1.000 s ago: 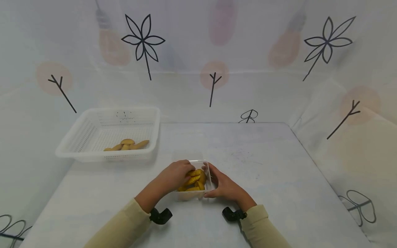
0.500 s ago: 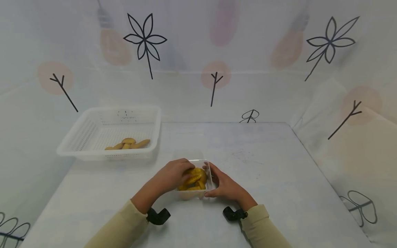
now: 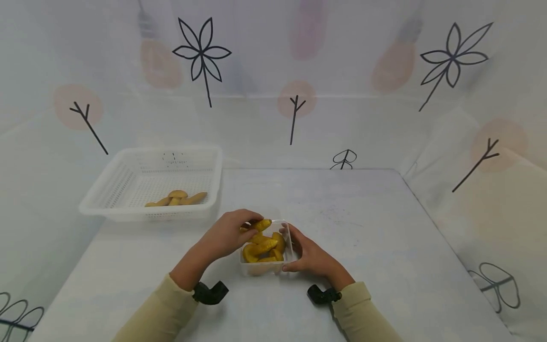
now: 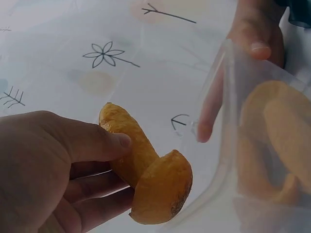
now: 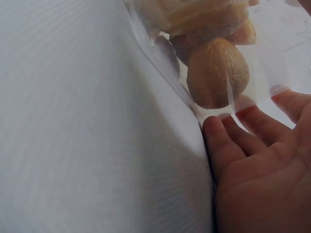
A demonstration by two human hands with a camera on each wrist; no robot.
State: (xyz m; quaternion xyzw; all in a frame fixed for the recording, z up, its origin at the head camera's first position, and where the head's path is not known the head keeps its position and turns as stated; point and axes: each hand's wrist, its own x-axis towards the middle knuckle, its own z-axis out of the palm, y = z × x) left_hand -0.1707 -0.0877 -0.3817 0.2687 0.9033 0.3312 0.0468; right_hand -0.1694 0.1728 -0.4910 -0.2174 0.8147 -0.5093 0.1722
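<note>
My left hand (image 3: 228, 232) pinches a yellow mushroom (image 4: 163, 187) between thumb and fingers, its cap and stem both showing in the left wrist view. In the head view this mushroom is over the back left part of a clear plastic box (image 3: 265, 264). Several more yellow mushrooms (image 3: 258, 248) lie inside the box. My right hand (image 3: 314, 259) grips the box at its right side, thumb near the front corner and fingers toward the back. Through the clear wall, the right wrist view shows a rounded mushroom (image 5: 217, 73) close to the right fingertips.
A white perforated basket (image 3: 149, 213) stands at the back left of the white table (image 3: 384, 228), with several tan mushrooms (image 3: 177, 195) in it. Behind the table hangs a pale sheet (image 3: 256, 128) printed with plants.
The left hand has risen out of the box toward the back left with a mushroom in its fingers. The right hand and the box have stayed in place.
</note>
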